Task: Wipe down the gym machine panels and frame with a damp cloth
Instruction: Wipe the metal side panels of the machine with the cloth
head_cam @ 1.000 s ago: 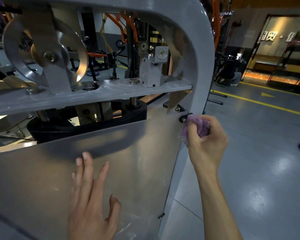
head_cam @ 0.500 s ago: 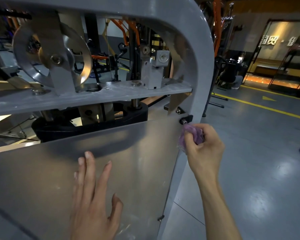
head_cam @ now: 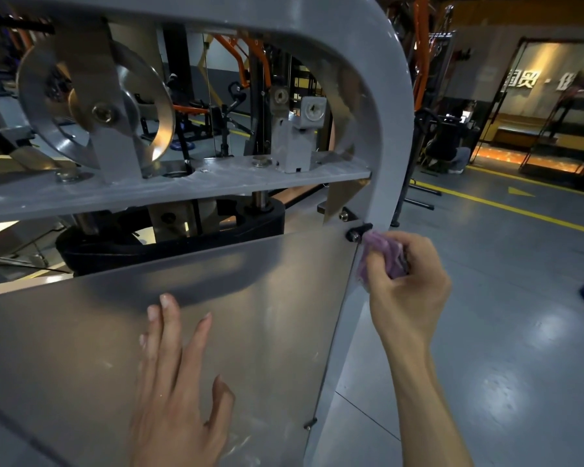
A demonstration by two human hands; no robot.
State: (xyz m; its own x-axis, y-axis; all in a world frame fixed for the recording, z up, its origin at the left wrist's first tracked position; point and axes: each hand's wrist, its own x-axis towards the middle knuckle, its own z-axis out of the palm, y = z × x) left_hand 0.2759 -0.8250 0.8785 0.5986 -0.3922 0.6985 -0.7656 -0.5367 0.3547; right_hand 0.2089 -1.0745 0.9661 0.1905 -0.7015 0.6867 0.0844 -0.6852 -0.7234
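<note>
Right hand (head_cam: 407,281) grips a bunched purple cloth (head_cam: 383,254), half hidden, against the frosted panel (head_cam: 250,298); left hand (head_cam: 176,382) rests flat on it.

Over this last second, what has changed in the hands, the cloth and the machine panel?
Very little. The right hand, gripping the bunched purple cloth, has slipped slightly down the frame edge, staying just below the black panel clip. The left hand stays flat on the frosted panel, fingers spread. Nothing was picked up or let go.
</note>
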